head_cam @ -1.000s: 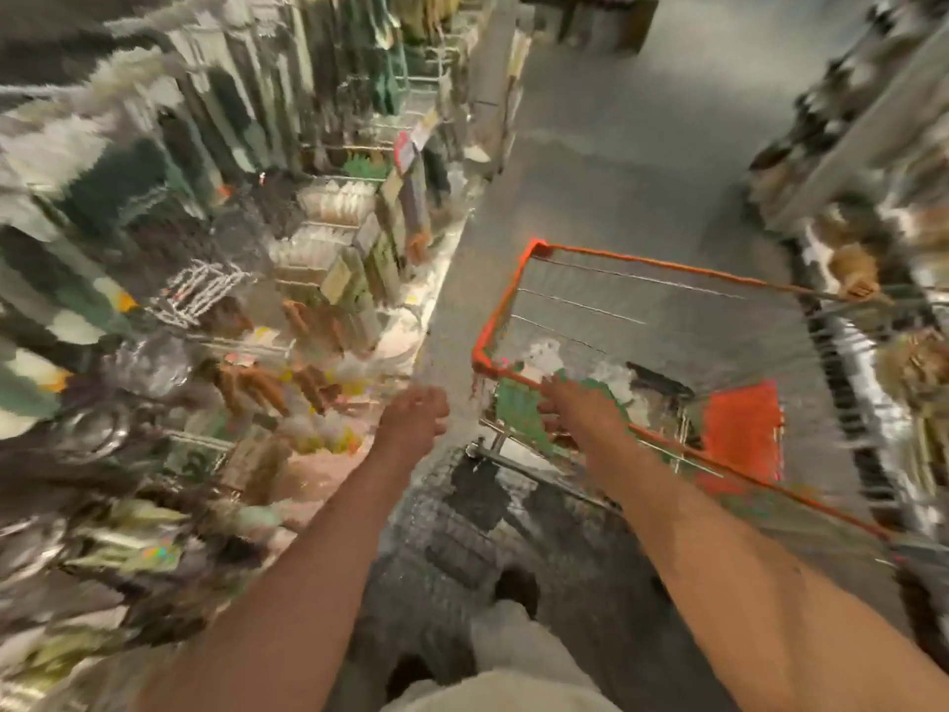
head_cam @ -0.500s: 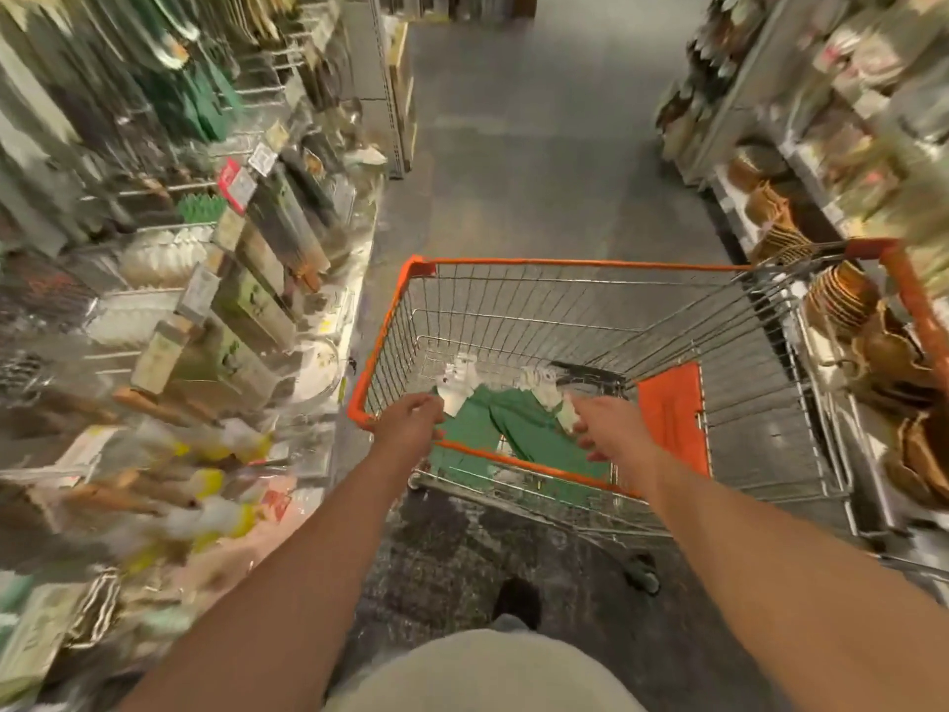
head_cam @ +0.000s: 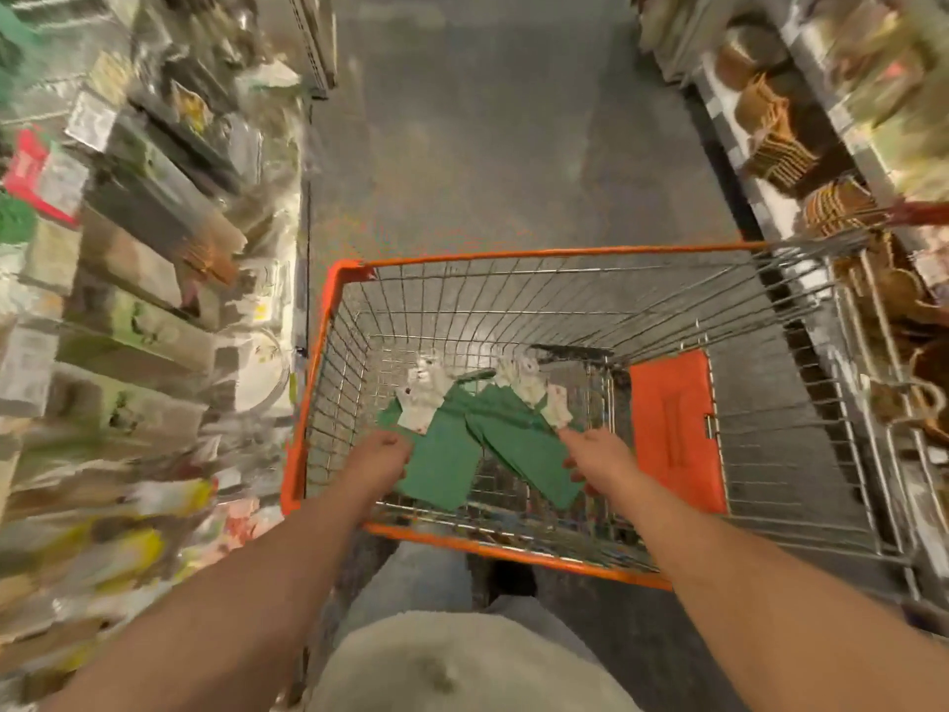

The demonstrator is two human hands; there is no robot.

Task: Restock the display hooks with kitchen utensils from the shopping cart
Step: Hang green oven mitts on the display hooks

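Note:
A wire shopping cart with an orange rim [head_cam: 513, 256] stands in front of me. In its basket lie two green flat utensils with white card headers, the left one [head_cam: 441, 465] and the right one [head_cam: 518, 444], angled toward each other. A dark utensil [head_cam: 570, 352] lies behind them. My left hand [head_cam: 377, 462] reaches over the near rim and grips the left green utensil at its left edge. My right hand [head_cam: 595, 459] holds the right green utensil by its lower right end. The display hooks with packaged utensils [head_cam: 144, 208] hang to my left, blurred.
An orange seat flap [head_cam: 672, 429] sits at the cart's right side. Shelves with woven baskets and mats [head_cam: 780, 151] line the right, close to the cart's far corner. The grey aisle floor [head_cam: 488, 146] runs ahead between the two shelving rows.
My view swung from the left display to the cart. Both hands dropped from the cart's near rim into the basket and took hold of the green utensils.

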